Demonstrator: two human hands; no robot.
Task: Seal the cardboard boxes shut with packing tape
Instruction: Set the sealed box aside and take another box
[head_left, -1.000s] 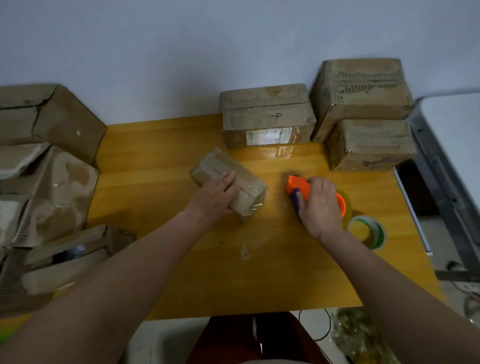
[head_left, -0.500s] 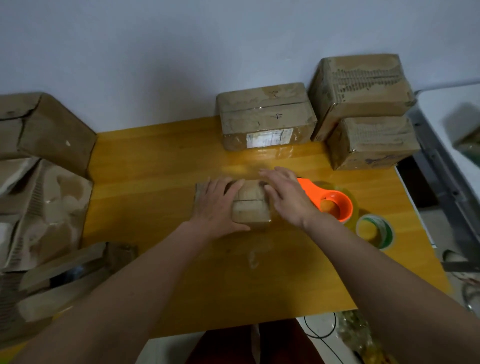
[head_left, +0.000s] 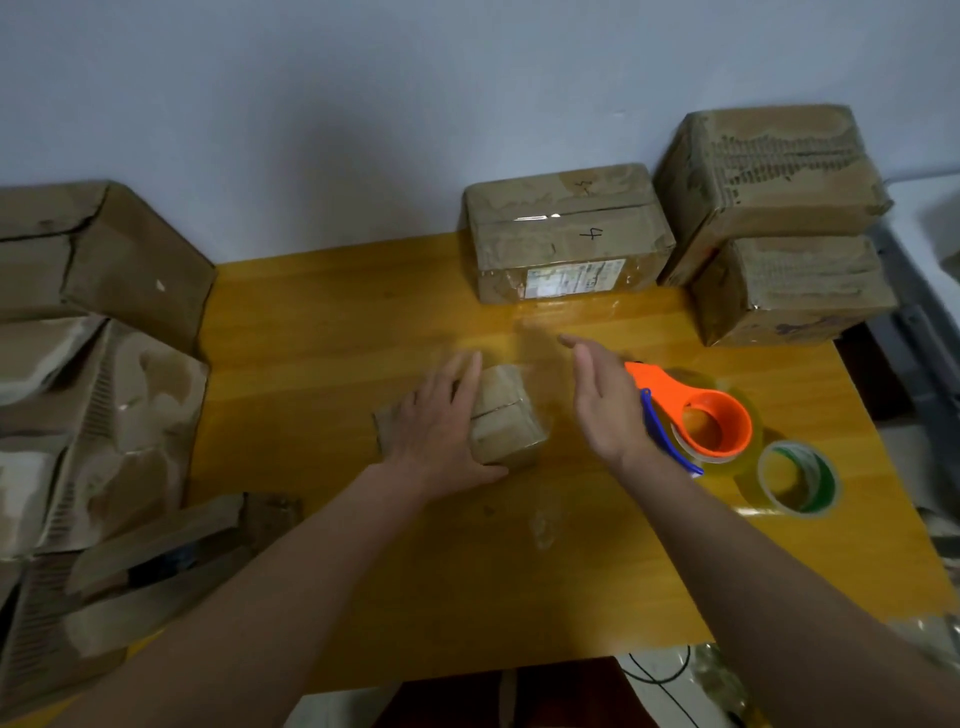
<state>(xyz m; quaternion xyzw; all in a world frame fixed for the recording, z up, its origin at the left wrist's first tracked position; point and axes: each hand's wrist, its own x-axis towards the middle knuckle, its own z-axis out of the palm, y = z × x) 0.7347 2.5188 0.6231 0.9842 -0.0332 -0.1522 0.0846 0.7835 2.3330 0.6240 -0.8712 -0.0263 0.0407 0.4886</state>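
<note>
A small cardboard box (head_left: 506, 415) lies in the middle of the yellow wooden table (head_left: 322, 353), with shiny tape over its top seam. My left hand (head_left: 441, 421) rests flat on the box's left part, fingers straight and thumb along its near side. My right hand (head_left: 605, 400) hovers just right of the box with straight fingers, holding nothing. An orange tape dispenser (head_left: 696, 415) with a blue blade guard lies on the table right behind that hand. A spare roll of clear tape with a green core (head_left: 797, 478) sits to its right.
A taped box marked "4" (head_left: 566, 234) stands at the back. Two stacked boxes (head_left: 779, 223) fill the back right corner. Worn, open cardboard boxes (head_left: 88, 364) crowd the left side. A grey table edge (head_left: 930, 322) runs past the right side.
My right hand let go of the tape dispenser, came onto the small box, then lifted off to its right. My left hand turned the box square and stayed on it.
</note>
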